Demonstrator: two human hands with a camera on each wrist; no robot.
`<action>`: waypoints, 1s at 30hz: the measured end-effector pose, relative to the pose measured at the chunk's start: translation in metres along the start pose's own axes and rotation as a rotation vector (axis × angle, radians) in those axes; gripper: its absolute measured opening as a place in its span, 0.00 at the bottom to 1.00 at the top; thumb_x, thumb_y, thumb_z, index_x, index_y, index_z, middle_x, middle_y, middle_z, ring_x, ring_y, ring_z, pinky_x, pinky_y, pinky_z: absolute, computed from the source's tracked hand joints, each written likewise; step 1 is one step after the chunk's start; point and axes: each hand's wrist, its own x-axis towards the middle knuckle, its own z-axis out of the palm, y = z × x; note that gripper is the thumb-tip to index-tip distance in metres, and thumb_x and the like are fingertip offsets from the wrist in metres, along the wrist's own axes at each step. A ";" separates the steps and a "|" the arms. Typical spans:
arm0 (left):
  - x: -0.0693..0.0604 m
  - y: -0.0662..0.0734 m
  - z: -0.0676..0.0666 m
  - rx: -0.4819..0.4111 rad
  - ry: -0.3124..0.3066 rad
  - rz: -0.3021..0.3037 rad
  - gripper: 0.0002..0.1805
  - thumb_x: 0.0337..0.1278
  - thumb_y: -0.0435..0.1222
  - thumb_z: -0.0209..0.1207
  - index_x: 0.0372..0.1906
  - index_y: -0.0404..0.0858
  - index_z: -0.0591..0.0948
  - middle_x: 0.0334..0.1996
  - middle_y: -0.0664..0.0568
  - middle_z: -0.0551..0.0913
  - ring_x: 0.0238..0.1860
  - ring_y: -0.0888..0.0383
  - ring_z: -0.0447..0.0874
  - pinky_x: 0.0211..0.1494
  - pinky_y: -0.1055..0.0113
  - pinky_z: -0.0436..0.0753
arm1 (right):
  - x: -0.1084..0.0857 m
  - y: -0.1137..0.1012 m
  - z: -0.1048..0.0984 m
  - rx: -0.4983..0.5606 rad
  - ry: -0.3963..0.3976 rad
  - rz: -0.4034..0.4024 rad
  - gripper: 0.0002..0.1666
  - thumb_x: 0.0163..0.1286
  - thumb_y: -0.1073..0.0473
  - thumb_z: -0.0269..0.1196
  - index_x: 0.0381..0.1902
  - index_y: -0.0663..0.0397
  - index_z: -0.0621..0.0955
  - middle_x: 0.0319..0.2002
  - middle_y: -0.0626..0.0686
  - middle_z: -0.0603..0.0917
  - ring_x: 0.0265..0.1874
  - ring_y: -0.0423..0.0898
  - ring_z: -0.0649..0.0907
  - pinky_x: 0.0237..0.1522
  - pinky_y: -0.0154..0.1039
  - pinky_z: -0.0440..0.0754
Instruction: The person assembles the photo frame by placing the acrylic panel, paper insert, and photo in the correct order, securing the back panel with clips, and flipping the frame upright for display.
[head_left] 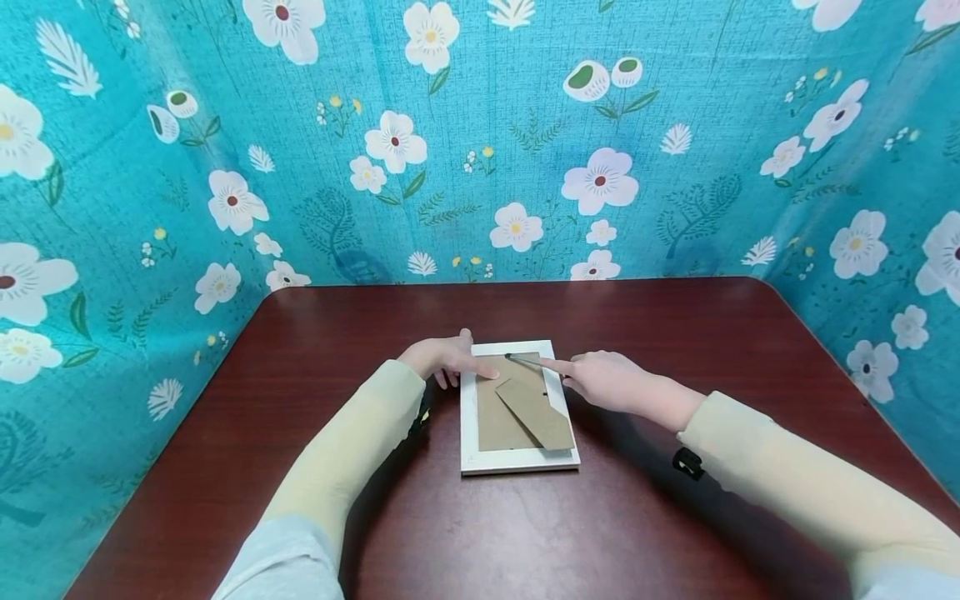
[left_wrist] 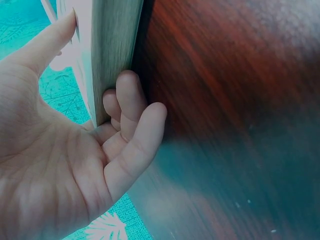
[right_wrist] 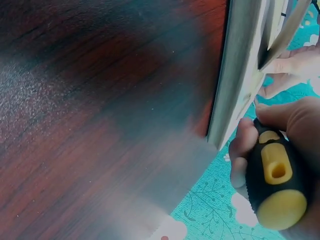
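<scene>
One left hand (head_left: pixel 446 356) holds the left edge of a white picture frame (head_left: pixel 468 417), thumb laid flat on top, the other fingers bent against its side. The frame rests back up between both hands, long axis running away from the person; its side wall is pale with a fine, wood-like grain. Inside the border sits a matte brown backing board (head_left: pixel 493 421) with a tapered stand flap (head_left: pixel 547 425) slanting off it. Across the board's far end, crosswise to the frame, lies a screwdriver (head_left: pixel 525 359), its slim shaft pointing left; the dark spot at the tip is too small to identify. The right hand (head_left: pixel 609 379), nearer that shaft, has its fingers wrapped around the rounded black-and-yellow handle (right_wrist: pixel 277 175), index finger stretched along the metal. Beneath everything is a glossy red-brown tabletop (head_left: pixel 675 329).
</scene>
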 end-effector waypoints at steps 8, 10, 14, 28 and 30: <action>-0.001 0.000 0.004 0.004 0.012 0.000 0.60 0.53 0.58 0.64 0.76 0.35 0.40 0.48 0.43 0.72 0.39 0.49 0.80 0.38 0.60 0.82 | -0.005 0.000 -0.002 0.059 0.006 0.043 0.32 0.68 0.62 0.63 0.69 0.47 0.71 0.14 0.42 0.68 0.13 0.39 0.65 0.16 0.34 0.63; -0.001 0.001 0.004 0.008 0.022 -0.003 0.60 0.52 0.58 0.64 0.75 0.35 0.41 0.49 0.43 0.72 0.39 0.49 0.80 0.38 0.61 0.82 | -0.007 0.002 -0.002 0.074 0.022 0.046 0.31 0.69 0.60 0.63 0.69 0.49 0.71 0.16 0.41 0.72 0.15 0.38 0.67 0.16 0.34 0.64; -0.002 0.003 0.003 0.014 0.040 -0.005 0.59 0.51 0.58 0.65 0.75 0.36 0.43 0.50 0.42 0.71 0.39 0.49 0.80 0.38 0.60 0.82 | -0.015 0.007 -0.002 0.107 0.030 0.081 0.31 0.71 0.56 0.61 0.70 0.52 0.69 0.21 0.43 0.78 0.19 0.39 0.73 0.20 0.37 0.70; -0.002 0.002 0.002 0.014 0.031 -0.010 0.57 0.52 0.58 0.64 0.74 0.36 0.45 0.51 0.42 0.71 0.40 0.49 0.80 0.40 0.60 0.82 | -0.029 -0.002 -0.001 0.130 0.035 -0.045 0.27 0.70 0.56 0.62 0.67 0.49 0.74 0.34 0.46 0.86 0.25 0.38 0.80 0.26 0.36 0.76; -0.002 0.003 0.002 0.014 0.031 -0.012 0.56 0.53 0.58 0.64 0.74 0.36 0.46 0.52 0.42 0.71 0.40 0.49 0.80 0.40 0.60 0.82 | -0.027 -0.007 -0.003 0.128 0.029 -0.097 0.27 0.69 0.58 0.63 0.66 0.48 0.75 0.27 0.40 0.82 0.21 0.36 0.75 0.24 0.34 0.75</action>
